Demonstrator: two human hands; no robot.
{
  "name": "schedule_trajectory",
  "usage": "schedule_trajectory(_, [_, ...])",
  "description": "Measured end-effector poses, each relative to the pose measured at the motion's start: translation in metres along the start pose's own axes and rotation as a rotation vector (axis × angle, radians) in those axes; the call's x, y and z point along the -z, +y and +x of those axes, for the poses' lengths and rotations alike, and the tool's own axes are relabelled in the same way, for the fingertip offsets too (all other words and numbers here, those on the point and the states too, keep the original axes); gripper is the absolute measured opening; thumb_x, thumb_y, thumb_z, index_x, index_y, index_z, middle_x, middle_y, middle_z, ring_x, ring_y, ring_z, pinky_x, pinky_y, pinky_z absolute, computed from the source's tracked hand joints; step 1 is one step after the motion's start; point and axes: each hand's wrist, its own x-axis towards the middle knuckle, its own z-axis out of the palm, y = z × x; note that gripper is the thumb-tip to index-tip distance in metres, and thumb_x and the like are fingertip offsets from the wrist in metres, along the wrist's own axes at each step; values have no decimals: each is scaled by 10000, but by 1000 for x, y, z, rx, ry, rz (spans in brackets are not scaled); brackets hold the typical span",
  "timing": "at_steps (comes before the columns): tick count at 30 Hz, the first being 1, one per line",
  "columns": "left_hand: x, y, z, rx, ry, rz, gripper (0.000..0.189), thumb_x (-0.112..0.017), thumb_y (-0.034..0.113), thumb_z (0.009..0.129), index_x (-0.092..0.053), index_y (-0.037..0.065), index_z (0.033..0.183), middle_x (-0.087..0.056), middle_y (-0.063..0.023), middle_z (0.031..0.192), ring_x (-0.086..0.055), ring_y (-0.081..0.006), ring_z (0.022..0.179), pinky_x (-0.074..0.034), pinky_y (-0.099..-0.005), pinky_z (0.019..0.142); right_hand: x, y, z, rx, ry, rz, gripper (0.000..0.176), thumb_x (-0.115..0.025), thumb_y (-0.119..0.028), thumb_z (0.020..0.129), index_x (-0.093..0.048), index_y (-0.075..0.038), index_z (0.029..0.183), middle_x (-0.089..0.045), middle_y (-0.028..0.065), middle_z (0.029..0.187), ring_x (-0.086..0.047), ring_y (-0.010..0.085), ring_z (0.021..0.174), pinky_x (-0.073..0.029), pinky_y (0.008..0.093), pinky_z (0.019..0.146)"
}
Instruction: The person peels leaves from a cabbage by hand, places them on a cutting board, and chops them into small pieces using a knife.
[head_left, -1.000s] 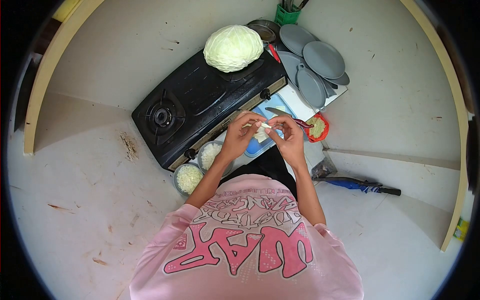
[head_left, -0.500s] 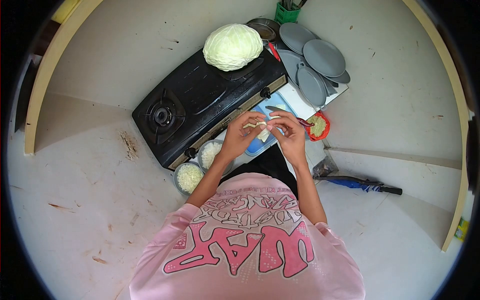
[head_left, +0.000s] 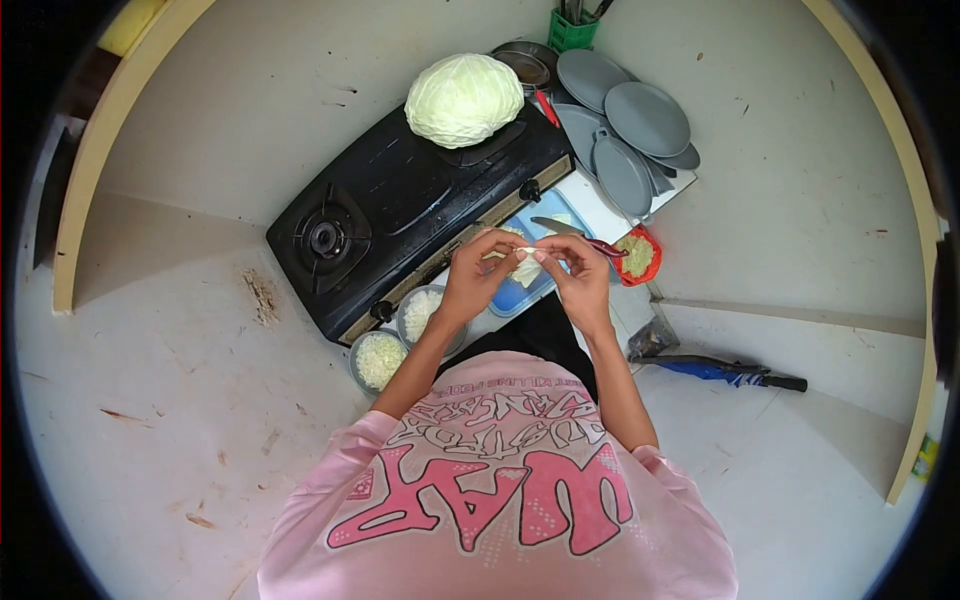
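Observation:
My left hand (head_left: 474, 275) and my right hand (head_left: 582, 280) meet above a blue tray (head_left: 510, 301). Between their fingertips they pinch a pale piece of cabbage leaf (head_left: 528, 268), both thumbs toward me. Just beyond the right fingers a knife (head_left: 560, 227) lies across the tray, its dark red handle pointing right. More pale pieces rest on the tray, partly hidden by the hands. Near my left wrist stand a grey bowl of white chopped food (head_left: 418, 314) and another bowl of finely cut, pale green-yellow food (head_left: 380, 360).
A large cabbage (head_left: 464, 100) sits on the black gas stove (head_left: 400, 190). Grey plates (head_left: 648, 117) are piled at the back right, by a green basket (head_left: 573, 32) of utensils. An orange-red container (head_left: 655, 265) holds chopped food. A folded blue umbrella (head_left: 720, 371) lies on the right.
My fingertips have shifted slightly on the piece of cabbage leaf and stay close together. More of the knife blade shows now. The bowls and stove stay in place.

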Motion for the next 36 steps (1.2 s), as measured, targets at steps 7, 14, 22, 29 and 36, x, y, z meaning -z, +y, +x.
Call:
schedule_trajectory(7, [-3,0,1,-19,12,-13,138,-675,-20,954,-686,14,1087,-590,-35,1094,-646,-87,966,-526,-214,755,2,4,2,-9,-12,-78,152,-725,46,902,-722,28,1053,-663,74,1035,-639,125,957,-509,260,875])
schedule_trajectory(14, [-2,-3,1,12,33,-30,100,-678,14,965,-678,11,1066,-590,-38,1092,-638,-91,944,-524,-222,741,-2,4,3,63,12,-190,106,-719,-14,911,-714,37,1004,-690,109,958,-676,170,874,-533,295,829])
schedule_trajectory(22, [0,0,1,-49,28,246,82,-657,43,988,-645,-7,1052,-602,-54,1001,-607,-113,909,-505,-263,766,-3,10,2,85,-55,-332,134,-644,-75,997,-651,39,1067,-647,111,978,-655,168,895,-540,305,803])
schedule_trajectory(29, [1,-7,2,-68,43,288,93,-642,74,1003,-629,-11,1037,-601,-68,978,-600,-131,865,-497,-277,752,-5,9,4,23,-82,-350,151,-662,-82,976,-635,41,1060,-663,142,983,-674,235,890,-539,341,821])
schedule_trajectory(36, [1,1,1,-118,11,347,100,-627,72,1003,-618,-12,1057,-598,-112,995,-654,-211,849,-525,-314,697,1,3,5,20,-118,-325,169,-728,-60,915,-680,41,1041,-680,126,939,-681,207,857,-539,326,813])
